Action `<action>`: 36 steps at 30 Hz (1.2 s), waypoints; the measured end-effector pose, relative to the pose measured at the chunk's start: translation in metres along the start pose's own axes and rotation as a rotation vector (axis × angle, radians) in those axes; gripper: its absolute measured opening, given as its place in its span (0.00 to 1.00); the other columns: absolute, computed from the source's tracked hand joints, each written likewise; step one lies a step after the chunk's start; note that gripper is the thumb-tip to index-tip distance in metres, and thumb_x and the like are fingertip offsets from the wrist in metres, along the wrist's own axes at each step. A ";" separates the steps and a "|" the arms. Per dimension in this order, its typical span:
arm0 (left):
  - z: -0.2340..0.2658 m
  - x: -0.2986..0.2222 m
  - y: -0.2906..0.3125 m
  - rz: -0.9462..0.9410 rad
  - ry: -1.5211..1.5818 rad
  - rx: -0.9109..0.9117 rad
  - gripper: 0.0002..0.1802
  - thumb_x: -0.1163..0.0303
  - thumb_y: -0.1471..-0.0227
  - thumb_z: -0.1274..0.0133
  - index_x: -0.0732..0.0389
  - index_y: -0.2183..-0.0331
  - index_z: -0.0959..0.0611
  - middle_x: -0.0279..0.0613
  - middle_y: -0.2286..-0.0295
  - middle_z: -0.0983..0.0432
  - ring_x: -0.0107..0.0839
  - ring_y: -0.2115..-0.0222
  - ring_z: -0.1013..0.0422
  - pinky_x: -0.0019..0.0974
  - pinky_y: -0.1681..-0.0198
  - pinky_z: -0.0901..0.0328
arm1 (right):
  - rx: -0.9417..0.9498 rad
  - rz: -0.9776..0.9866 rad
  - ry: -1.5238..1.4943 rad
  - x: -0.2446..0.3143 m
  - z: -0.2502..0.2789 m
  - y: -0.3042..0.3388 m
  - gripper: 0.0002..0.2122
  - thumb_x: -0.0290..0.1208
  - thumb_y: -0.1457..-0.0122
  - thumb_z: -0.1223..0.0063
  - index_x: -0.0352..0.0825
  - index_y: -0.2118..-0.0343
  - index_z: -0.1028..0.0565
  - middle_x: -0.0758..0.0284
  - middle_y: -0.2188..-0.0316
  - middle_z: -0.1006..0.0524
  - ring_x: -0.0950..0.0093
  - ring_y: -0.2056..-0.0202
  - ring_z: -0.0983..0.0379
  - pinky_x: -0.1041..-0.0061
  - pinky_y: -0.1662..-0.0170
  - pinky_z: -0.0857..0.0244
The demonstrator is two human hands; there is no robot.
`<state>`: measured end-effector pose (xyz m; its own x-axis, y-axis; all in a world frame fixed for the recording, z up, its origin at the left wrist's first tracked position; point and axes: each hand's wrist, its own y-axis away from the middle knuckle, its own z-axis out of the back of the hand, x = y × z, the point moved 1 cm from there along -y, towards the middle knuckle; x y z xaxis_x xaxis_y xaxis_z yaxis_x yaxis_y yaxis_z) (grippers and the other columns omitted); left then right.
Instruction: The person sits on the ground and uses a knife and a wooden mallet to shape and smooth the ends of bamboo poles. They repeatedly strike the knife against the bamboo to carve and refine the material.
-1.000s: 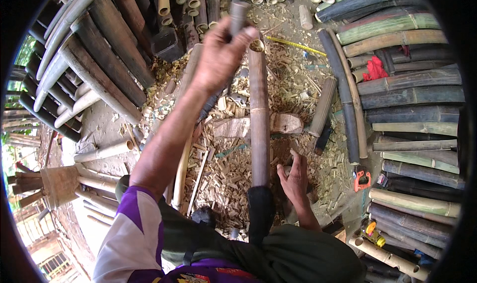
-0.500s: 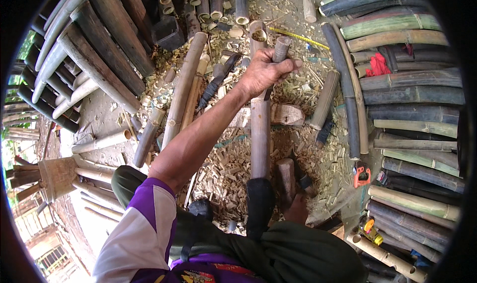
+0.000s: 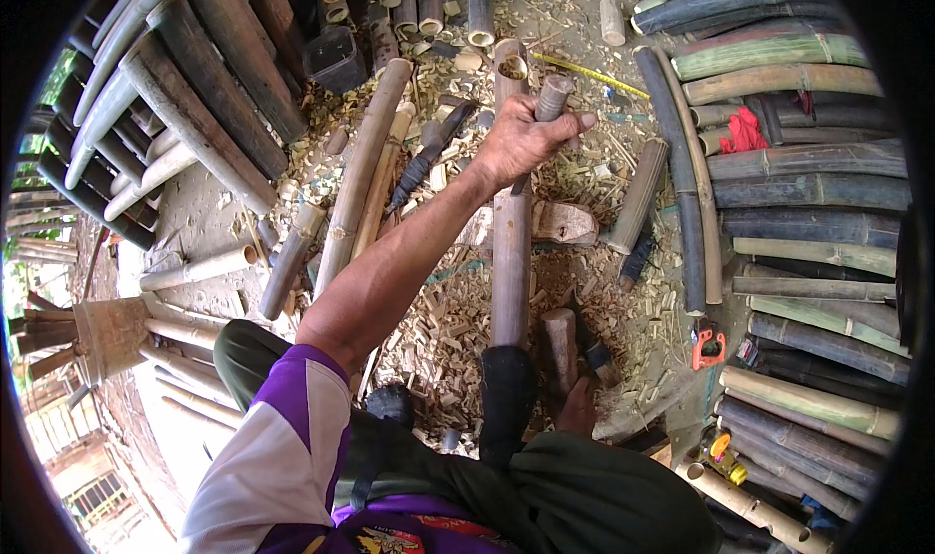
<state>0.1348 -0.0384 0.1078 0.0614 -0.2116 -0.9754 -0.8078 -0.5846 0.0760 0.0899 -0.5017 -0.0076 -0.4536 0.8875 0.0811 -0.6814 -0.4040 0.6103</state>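
My left hand (image 3: 526,137) is closed in a fist round the thick round handle of a chisel (image 3: 554,94). Below the fist, a dark piece like its blade touches a bamboo tube (image 3: 510,272) that runs toward me, its open end facing away. A notched wooden block (image 3: 565,223) lies under the tube. Black material (image 3: 508,398) covers its near end. By my right knee a short wooden club (image 3: 559,345) meets bare skin (image 3: 579,408), seemingly my right hand, with the fingers hidden. A dark-handled tool (image 3: 594,348) lies beside the club.
Wood chips (image 3: 438,335) cover the ground. Long bamboo poles (image 3: 365,169) lie left of the tube, with a cloth-wrapped tool (image 3: 429,160) between. Stacked bamboo (image 3: 799,199) lines the right side, near an orange-framed tool (image 3: 708,345). A yellow tape measure strip (image 3: 589,75) and black tub (image 3: 336,59) lie farther off.
The view has shifted slightly. My left fist still grips the chisel at nearly the same spot on the bamboo tube, and the wooden club has hardly moved.
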 end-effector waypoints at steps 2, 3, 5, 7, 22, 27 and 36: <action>-0.002 -0.002 0.001 -0.005 0.003 -0.005 0.16 0.56 0.45 0.33 0.59 0.71 0.11 0.29 0.81 0.22 0.16 0.82 0.34 0.28 0.78 0.39 | -0.005 0.004 -0.011 -0.001 -0.001 -0.001 0.31 0.36 0.48 0.34 0.29 0.45 0.37 0.48 0.53 0.28 0.47 0.55 0.26 0.53 0.52 0.31; -0.003 -0.003 0.002 -0.007 0.005 -0.008 0.15 0.56 0.45 0.33 0.59 0.71 0.11 0.30 0.80 0.21 0.16 0.82 0.33 0.28 0.77 0.38 | -0.008 -0.004 -0.013 -0.002 -0.002 -0.001 0.31 0.36 0.48 0.34 0.29 0.45 0.37 0.48 0.53 0.28 0.48 0.55 0.25 0.53 0.52 0.31; -0.005 -0.005 0.004 0.011 -0.006 -0.004 0.14 0.57 0.45 0.33 0.59 0.70 0.11 0.30 0.80 0.20 0.16 0.81 0.33 0.28 0.77 0.37 | -0.018 0.001 -0.027 -0.003 -0.004 -0.003 0.32 0.35 0.49 0.34 0.29 0.45 0.37 0.48 0.53 0.28 0.48 0.55 0.25 0.53 0.52 0.31; -0.004 -0.006 0.005 0.016 -0.026 0.002 0.14 0.57 0.45 0.33 0.58 0.70 0.11 0.31 0.79 0.19 0.16 0.81 0.32 0.28 0.76 0.37 | -0.024 0.004 -0.038 -0.004 -0.007 -0.003 0.32 0.35 0.49 0.34 0.29 0.45 0.37 0.48 0.53 0.27 0.49 0.55 0.25 0.53 0.52 0.31; -0.011 0.023 0.023 -0.180 -0.114 0.038 0.11 0.66 0.43 0.34 0.61 0.74 0.16 0.35 0.74 0.18 0.18 0.73 0.25 0.28 0.69 0.31 | -0.158 0.604 -0.833 0.072 0.293 -0.002 0.46 0.37 0.54 0.28 0.27 0.34 0.43 0.56 0.45 0.29 0.66 0.45 0.30 0.64 0.42 0.35; -0.009 0.018 0.010 -0.082 -0.068 0.019 0.09 0.66 0.43 0.34 0.62 0.70 0.12 0.32 0.74 0.17 0.18 0.73 0.25 0.27 0.70 0.32 | -0.494 0.863 -0.746 0.184 0.379 -0.039 0.35 0.34 0.47 0.35 0.28 0.39 0.39 0.53 0.50 0.25 0.66 0.53 0.24 0.66 0.52 0.28; 0.007 0.007 -0.001 0.014 -0.027 -0.063 0.17 0.55 0.45 0.32 0.56 0.77 0.15 0.30 0.82 0.22 0.18 0.84 0.33 0.29 0.81 0.40 | -0.362 0.908 -0.144 0.271 0.532 -0.016 0.37 0.38 0.51 0.30 0.25 0.40 0.34 0.52 0.52 0.22 0.61 0.55 0.21 0.61 0.52 0.25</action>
<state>0.1322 -0.0334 0.0990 0.0342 -0.1994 -0.9793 -0.7699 -0.6300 0.1014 0.2840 -0.1371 0.4240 -0.8333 0.2160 0.5088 -0.2547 -0.9670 -0.0066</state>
